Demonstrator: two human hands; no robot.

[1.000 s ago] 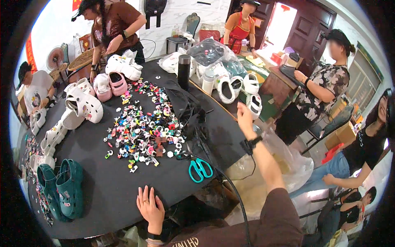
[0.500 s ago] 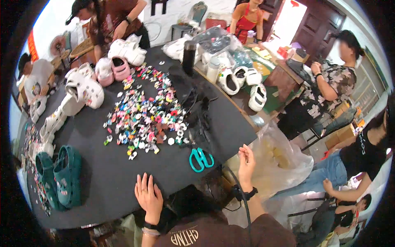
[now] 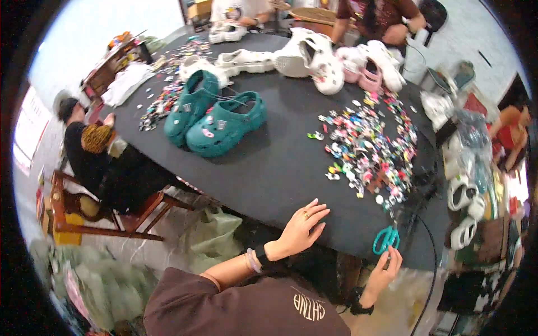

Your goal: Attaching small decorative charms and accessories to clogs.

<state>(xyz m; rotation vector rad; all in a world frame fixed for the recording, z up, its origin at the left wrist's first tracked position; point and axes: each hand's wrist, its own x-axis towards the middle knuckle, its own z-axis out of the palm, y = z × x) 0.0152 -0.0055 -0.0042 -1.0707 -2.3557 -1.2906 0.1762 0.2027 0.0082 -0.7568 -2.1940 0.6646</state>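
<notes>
My left hand (image 3: pixel 300 229) rests at the near edge of the black table, its fingers stretched out and nothing held. A pair of scissors with teal handles (image 3: pixel 386 239) lies near the table edge. Just below those handles is my right hand (image 3: pixel 384 273), its fingers loosely bent and apart, with no visible hold; whether a fingertip touches the scissors I cannot tell. Beyond them spreads a pile of small colorful shoe charms (image 3: pixel 370 148). Two green clogs (image 3: pixel 227 129) decorated with charms stand on the table, left of the pile.
White clogs (image 3: pixel 328 70) and a pink clog (image 3: pixel 370 78) line the far side. More charms (image 3: pixel 162 103) lie at the far left. A black cable (image 3: pixel 434 246) hangs at the right. People sit or stand around; a wooden chair (image 3: pixel 112 229) is at left.
My view has swung to the left, so the table and clogs appear farther right. My right hand is now nearer the scissors; my left stays by the table edge.
</notes>
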